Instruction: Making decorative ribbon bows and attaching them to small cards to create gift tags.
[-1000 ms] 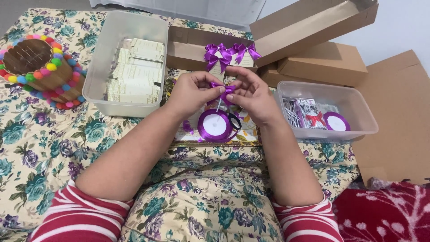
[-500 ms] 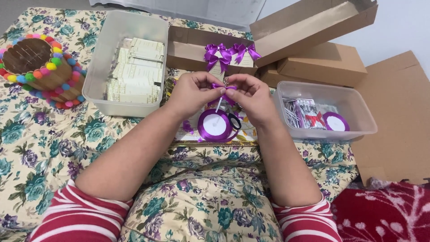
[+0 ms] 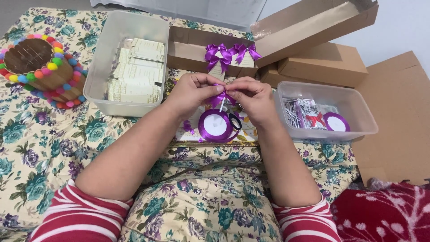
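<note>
Both hands, left hand [image 3: 193, 93] and right hand [image 3: 254, 96], pinching a half-formed purple ribbon bow [image 3: 221, 97] above the ribbon spool [image 3: 216, 125]; two finished bows [image 3: 230, 54] already in the cardboard box [image 3: 188, 49]; knot seemingly unfinished; more bows probably to come.

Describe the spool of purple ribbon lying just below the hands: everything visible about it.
The ribbon spool is a flat round reel wound with shiny purple, satin-looking ribbon, its white, seemingly card face turned up. It lies flat on a glittery sheet on the floral cloth, directly beneath the left hand and right hand, which pinch a small purple ribbon piece above it. A dark ring-shaped object rests against its right edge. Neither hand touches the spool.
</note>
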